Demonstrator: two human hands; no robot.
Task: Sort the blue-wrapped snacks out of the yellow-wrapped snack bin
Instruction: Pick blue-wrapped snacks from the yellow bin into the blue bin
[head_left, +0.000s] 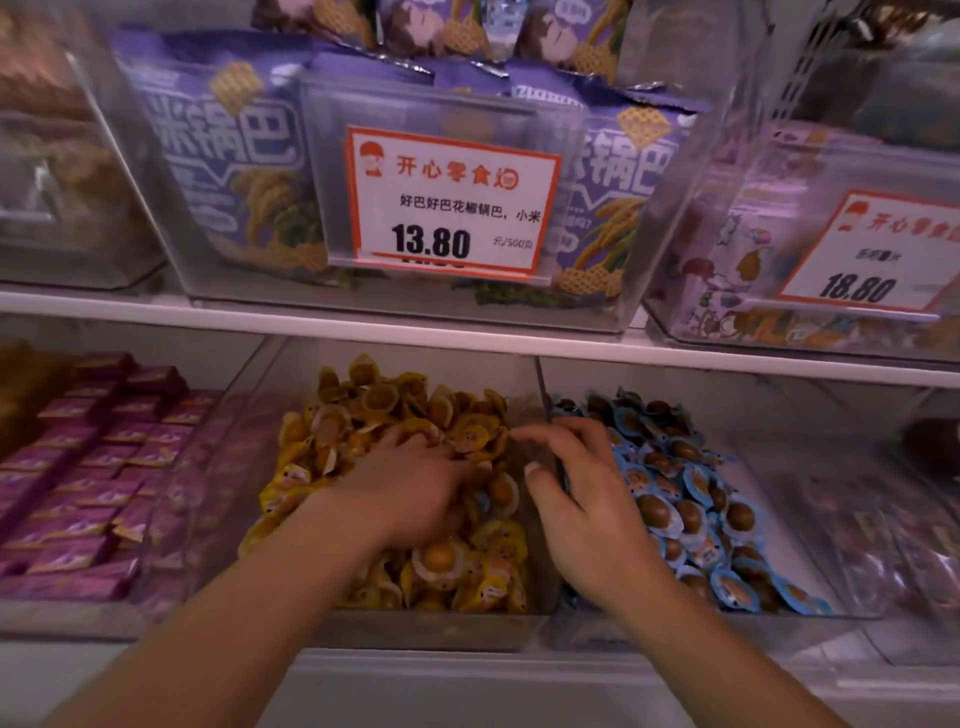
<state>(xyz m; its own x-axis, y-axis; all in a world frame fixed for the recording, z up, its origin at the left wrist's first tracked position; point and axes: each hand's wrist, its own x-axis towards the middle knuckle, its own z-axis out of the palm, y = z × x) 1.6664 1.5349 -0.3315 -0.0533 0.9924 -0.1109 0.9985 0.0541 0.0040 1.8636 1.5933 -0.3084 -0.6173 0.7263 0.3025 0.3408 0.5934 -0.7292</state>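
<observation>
A clear bin (415, 631) on the lower shelf holds a heap of yellow-wrapped snacks (395, 410). To its right, a second clear bin (779, 631) holds blue-wrapped snacks (696, 509). My left hand (410, 483) lies palm down in the yellow heap with its fingers dug in among the wrappers; what the fingers hold is hidden. My right hand (576, 499) hovers over the divider between the two bins, fingers spread and loosely bent, nothing visibly in it. A bluish wrapper edge (483, 501) shows between the hands in the yellow bin.
A bin of purple-wrapped blocks (88, 467) sits to the left. The shelf board (260, 319) above carries a bin of purple snack bags (234, 171) with a 13.80 price card (452, 202) and another bin with an 18.80 card (872, 254).
</observation>
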